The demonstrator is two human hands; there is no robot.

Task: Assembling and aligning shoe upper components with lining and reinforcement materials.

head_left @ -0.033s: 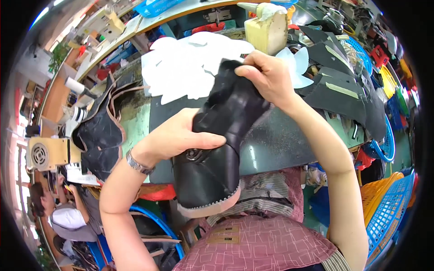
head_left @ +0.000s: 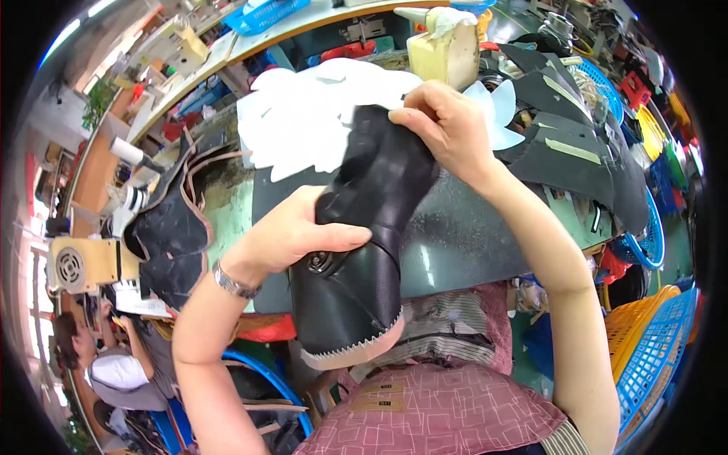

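Work centred on a black leather boot upper (head_left: 349,299), which was held up at the near edge of the desk (head_left: 470,243) with its wider end toward the person's body. Both hands were on it. The left hand (head_left: 307,231) clasped the upper at its middle: the thumb lay across the leather just above a round badge (head_left: 319,262), while its other fingers were hidden behind the piece, so I could not tell how they were spread. The right hand (head_left: 447,125) had thumb and index finger clamped on the upper's narrower far end.

The step in hand looked like turning or shaping the upper, or checking it, with the left hand as support and the right drawing on the far end. The next move seemed to call for a firm left hold and a careful shift of the right fingers along that edge, so that the leather did not crease and the pale strip (head_left: 353,355) below its zigzag edge was not rubbed.

Beyond the upper lay a heap of white cut pieces (head_left: 296,114). To the right of the upper were black panels (head_left: 570,174) with pale strips on them; to its left rested dark leather pieces with brownish edges (head_left: 174,235).
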